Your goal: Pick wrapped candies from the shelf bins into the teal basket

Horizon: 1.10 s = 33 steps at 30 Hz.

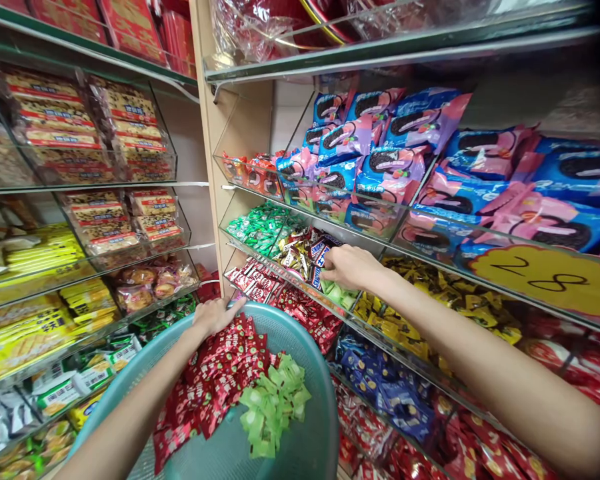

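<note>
My left hand (217, 317) grips the far rim of a round teal plastic basket (307, 340), its thumb stretched along the edge. Inside the basket lie a heap of red candy packets (215, 373) and a smaller pile of light green wrapped candies (275, 403). My right hand (353, 267) reaches into a shelf bin, fingers curled down. Light green candies (337, 290) lie right under it, and Snickers bars (320, 257) sit at its fingertips. What those fingers hold, if anything, is hidden.
Clear shelf fronts (280, 267) edge the bins. Blue and pink cookie packs (375, 160) fill the shelf above my right hand, near a yellow price sign (545, 277). Green candies (263, 227), yellow candies (395, 327) and blue packets (385, 380) surround it. Packaged snacks (100, 220) line the left shelves.
</note>
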Each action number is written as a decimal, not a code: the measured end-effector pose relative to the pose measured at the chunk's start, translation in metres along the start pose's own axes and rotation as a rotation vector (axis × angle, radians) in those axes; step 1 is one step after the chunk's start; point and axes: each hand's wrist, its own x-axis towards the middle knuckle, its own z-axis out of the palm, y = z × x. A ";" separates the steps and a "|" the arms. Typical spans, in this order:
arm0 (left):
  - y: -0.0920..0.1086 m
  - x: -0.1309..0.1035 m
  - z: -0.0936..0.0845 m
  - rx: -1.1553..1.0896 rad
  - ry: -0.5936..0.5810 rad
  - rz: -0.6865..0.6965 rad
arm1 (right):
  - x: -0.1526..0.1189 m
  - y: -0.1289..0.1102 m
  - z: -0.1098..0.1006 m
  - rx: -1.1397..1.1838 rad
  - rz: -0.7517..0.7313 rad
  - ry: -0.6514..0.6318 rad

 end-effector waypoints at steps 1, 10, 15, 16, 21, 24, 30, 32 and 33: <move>0.000 -0.001 -0.001 -0.001 -0.002 0.000 | 0.000 0.002 -0.001 0.016 0.009 -0.006; 0.001 -0.003 -0.002 0.005 -0.018 -0.017 | -0.003 0.009 0.003 0.057 0.013 0.013; 0.002 -0.003 -0.001 -0.005 -0.018 -0.025 | -0.004 0.009 0.005 0.054 0.030 0.001; 0.002 -0.002 -0.001 -0.006 -0.020 -0.030 | -0.005 0.009 0.005 0.059 0.037 0.003; 0.002 -0.002 -0.001 -0.010 -0.025 -0.026 | -0.005 0.008 0.005 0.084 0.049 -0.012; 0.002 -0.002 0.000 -0.009 -0.027 -0.024 | -0.006 0.007 0.004 0.091 0.049 -0.022; 0.001 0.000 0.002 -0.008 -0.018 -0.016 | -0.008 0.007 0.006 0.029 0.037 0.044; 0.001 0.000 0.003 -0.010 -0.017 -0.011 | -0.009 0.008 0.007 -0.005 0.043 0.082; 0.001 -0.001 0.002 -0.011 -0.017 -0.010 | -0.010 0.008 0.007 -0.024 0.046 0.104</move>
